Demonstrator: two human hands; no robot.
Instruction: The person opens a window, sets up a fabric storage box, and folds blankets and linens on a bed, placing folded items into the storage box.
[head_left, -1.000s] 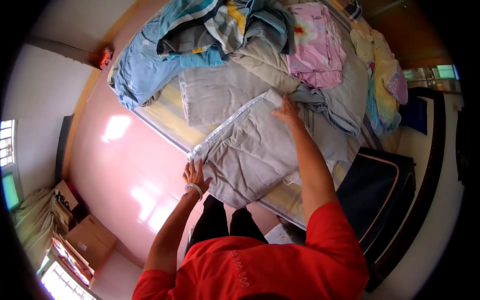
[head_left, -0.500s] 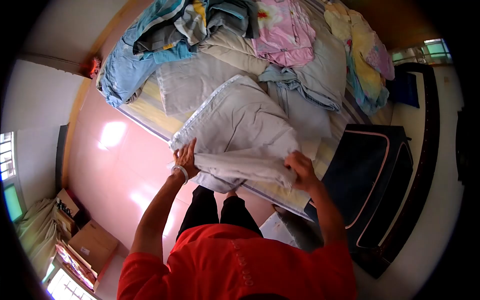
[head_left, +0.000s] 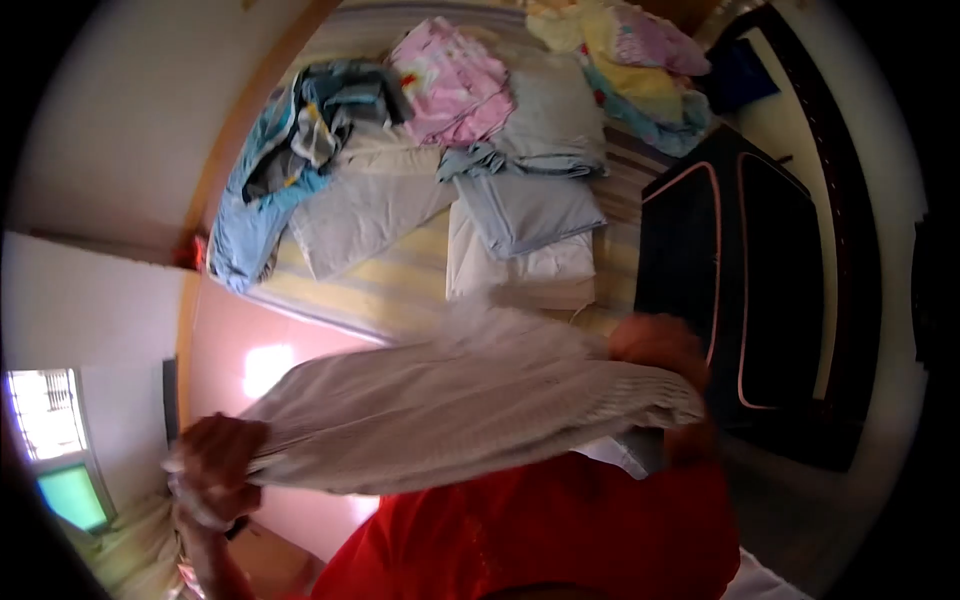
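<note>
A light grey quilt (head_left: 440, 410) hangs stretched between my two hands, lifted off the bed and in front of my red shirt. My left hand (head_left: 218, 462), with a bracelet at the wrist, is closed on the quilt's left end. Its right end is gripped by my right hand (head_left: 658, 345), which is blurred by motion. The quilt's far edge is smeared too. Beyond it on the bed lie a folded blue-grey cloth (head_left: 535, 212) and a folded white bedding piece (head_left: 470, 262).
The striped bed (head_left: 390, 275) holds a pink floral cloth (head_left: 450, 85), a grey folded sheet (head_left: 360, 215), blue and dark bedding (head_left: 250, 215) and a yellow floral quilt (head_left: 640, 75). On the right stands a dark storage bag (head_left: 680, 240). Pink floor (head_left: 225, 320) shows at left.
Both hands have raised the grey quilt from the bed towards my body and pulled it wide, the left hand moving left and down. The blue-grey and white folded pieces are now more exposed.
</note>
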